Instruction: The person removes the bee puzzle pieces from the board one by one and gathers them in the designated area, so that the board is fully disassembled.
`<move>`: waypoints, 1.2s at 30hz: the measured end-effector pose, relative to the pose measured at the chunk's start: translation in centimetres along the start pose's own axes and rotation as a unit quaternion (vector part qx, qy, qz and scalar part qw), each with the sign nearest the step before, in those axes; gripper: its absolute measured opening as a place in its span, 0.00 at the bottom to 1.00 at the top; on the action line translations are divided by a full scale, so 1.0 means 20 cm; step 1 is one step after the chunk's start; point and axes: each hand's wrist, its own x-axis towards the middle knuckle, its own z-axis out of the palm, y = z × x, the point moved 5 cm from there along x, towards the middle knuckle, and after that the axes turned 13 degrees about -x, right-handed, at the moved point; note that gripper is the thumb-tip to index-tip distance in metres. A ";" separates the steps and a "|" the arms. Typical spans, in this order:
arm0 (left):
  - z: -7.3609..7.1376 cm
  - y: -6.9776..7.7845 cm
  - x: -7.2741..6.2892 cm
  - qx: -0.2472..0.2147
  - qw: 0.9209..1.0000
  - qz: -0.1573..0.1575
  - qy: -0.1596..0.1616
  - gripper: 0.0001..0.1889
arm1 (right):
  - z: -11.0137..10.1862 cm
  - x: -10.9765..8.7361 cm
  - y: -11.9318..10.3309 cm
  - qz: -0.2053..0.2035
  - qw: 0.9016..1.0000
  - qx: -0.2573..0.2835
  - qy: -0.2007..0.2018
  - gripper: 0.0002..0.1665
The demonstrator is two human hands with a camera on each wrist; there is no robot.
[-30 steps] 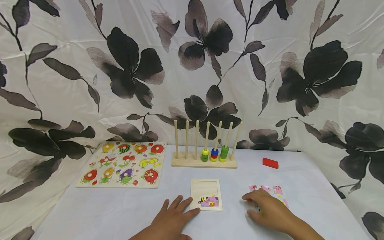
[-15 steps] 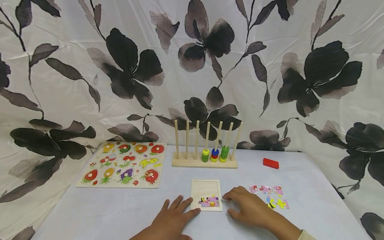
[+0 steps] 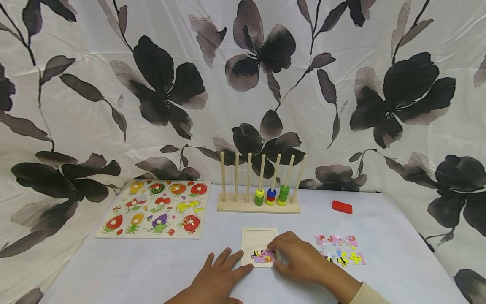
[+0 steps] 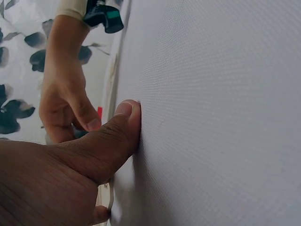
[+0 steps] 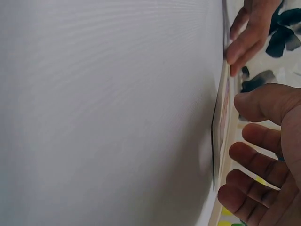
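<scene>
A shallow wooden puzzle tray [image 3: 255, 238] lies on the table in front of me, with a few joined jigsaw pieces [image 3: 262, 256] in its lower right part. My left hand [image 3: 218, 274] lies spread, its fingertips and thumb at the tray's left and near edges. Over the right side of the tray is my right hand [image 3: 300, 257], its fingertips at the joined pieces and covering part of them. The right wrist view shows this hand's thumb [image 5: 261, 103] apart from the loosely bent fingers [image 5: 263, 165], with no piece visible between them.
Several loose jigsaw pieces [image 3: 352, 241] lie right of the tray, partly behind the right forearm. A red block [image 3: 342, 207] is farther back. A wooden peg stand [image 3: 243, 205] with coloured rings stands behind the tray. At the left lies a fruit peg puzzle [image 3: 172, 230].
My right hand has moved left from the loose pieces to the tray, uncovering most of them. The left hand has stayed in place.
</scene>
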 end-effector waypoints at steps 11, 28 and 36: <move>0.01 0.00 0.00 0.010 1.000 0.004 0.000 0.42 | 0.02 0.06 -0.05 -0.012 1.000 -0.012 0.002 0.19; 0.01 0.00 -0.01 0.007 1.000 0.013 0.010 0.42 | 0.03 0.08 -0.07 -0.005 1.000 -0.013 -0.011 0.20; 0.00 0.01 -0.01 0.009 1.000 0.013 0.009 0.43 | 0.04 0.10 -0.08 0.006 0.999 -0.019 -0.036 0.20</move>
